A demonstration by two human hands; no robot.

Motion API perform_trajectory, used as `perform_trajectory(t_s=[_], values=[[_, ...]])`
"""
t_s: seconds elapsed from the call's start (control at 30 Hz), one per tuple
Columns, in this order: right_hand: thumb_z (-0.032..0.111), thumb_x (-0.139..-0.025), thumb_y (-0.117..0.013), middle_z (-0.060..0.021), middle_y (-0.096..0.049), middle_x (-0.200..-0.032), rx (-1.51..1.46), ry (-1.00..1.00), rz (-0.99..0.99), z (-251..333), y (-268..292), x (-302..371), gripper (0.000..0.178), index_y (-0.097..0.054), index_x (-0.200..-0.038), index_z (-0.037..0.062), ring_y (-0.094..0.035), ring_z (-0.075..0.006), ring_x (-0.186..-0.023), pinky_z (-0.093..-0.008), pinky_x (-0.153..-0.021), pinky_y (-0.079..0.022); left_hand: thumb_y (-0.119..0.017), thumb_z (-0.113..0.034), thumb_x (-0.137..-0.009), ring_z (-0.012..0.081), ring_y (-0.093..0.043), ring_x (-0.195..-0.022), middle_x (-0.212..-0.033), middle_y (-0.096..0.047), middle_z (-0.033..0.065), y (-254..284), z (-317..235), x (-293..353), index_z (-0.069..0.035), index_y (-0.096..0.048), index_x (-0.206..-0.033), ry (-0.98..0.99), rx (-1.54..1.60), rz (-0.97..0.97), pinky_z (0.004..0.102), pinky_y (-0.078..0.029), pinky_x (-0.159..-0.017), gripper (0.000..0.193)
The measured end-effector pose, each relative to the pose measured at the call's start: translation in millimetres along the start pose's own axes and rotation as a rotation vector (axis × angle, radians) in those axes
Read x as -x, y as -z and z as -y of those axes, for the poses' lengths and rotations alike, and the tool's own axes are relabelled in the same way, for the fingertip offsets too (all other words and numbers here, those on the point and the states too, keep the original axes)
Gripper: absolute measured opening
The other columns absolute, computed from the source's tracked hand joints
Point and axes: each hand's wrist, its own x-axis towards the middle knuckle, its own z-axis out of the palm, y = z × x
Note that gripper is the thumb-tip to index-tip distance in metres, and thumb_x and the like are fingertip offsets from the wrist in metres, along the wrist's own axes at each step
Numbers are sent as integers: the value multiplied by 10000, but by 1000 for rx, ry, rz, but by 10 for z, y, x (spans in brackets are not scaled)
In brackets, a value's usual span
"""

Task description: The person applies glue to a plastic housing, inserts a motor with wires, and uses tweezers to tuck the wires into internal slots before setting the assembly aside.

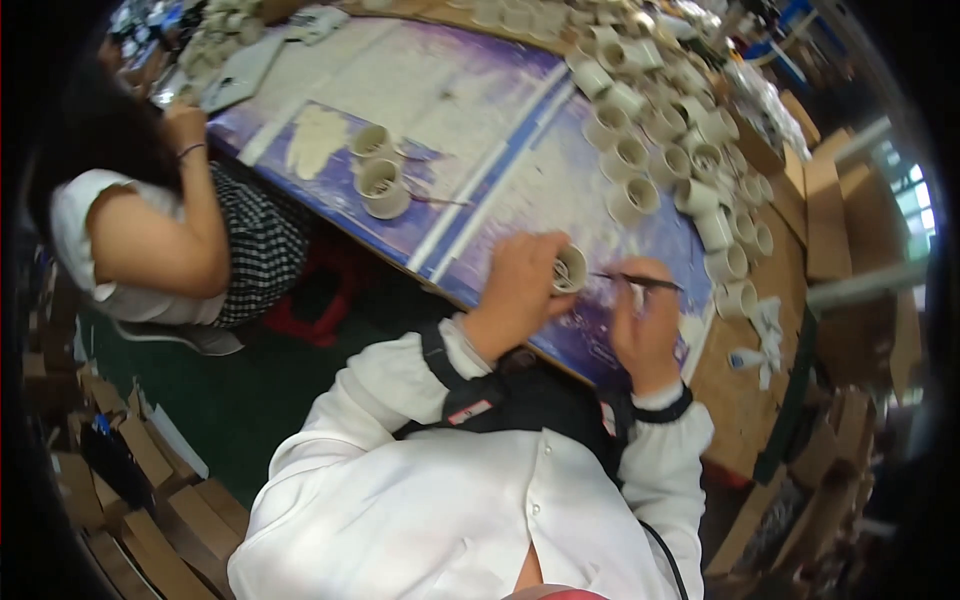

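My left hand [520,290] is wrapped round a cream cylindrical cup [572,268], tilted so its open mouth faces right. Pale curved shapes show inside the cup. Just right of it, my right hand [645,325] pinches a thin dark pointed tool [650,282], its tip aimed at the cup's rim; whether tip and rim touch I cannot tell. Both hands are above the near edge of the purple-and-white worktable [590,340]. Farther left, two similar cups [383,190] stand on the table, with thin dark tools [440,202] lying beside them.
Many cream cups [630,200] crowd the table's right side and far end. Crumpled white material [768,340] lies on the brown board at right. A co-worker [150,230] sits at the left, near a red stool [315,300]. Cardboard boxes [170,510] stack up at lower left.
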Motion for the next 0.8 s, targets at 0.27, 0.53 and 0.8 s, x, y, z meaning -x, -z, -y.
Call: perform_trajectory(t_s=[0.27, 0.53, 0.8], values=[[-60, -821, -625, -146, -620, -917, 523, 28, 170, 123, 868, 173, 307, -659, -1108, 42, -610, -332, -800, -397, -719, -498, -847, -201, -668, 338, -545, -973, -1032, -591, 126, 90, -35, 62, -68, -534, -1209, 36, -2, 2, 436, -394, -861, 640], [-27, -849, -646, -147, -631, -933, 571, -73, 281, -27, 856, 761, 192, -678, -1031, 25, -619, -334, -856, -400, -744, -493, -843, -202, -672, 328, -545, -974, -1015, -590, 119, 50, -14, 52, -74, -534, -1206, 43, -4, -12, 424, -394, -868, 630], [-8, -916, -605, -160, -634, -935, 471, -294, -193, 1, 1051, 1292, 89, -665, -979, -22, -623, -322, -824, -378, -731, -505, -840, -182, -657, 348, -566, -939, -993, -599, 140, 52, -30, 120, -75, -550, -1182, 47, 45, -38, 434, -418, -839, 609]])
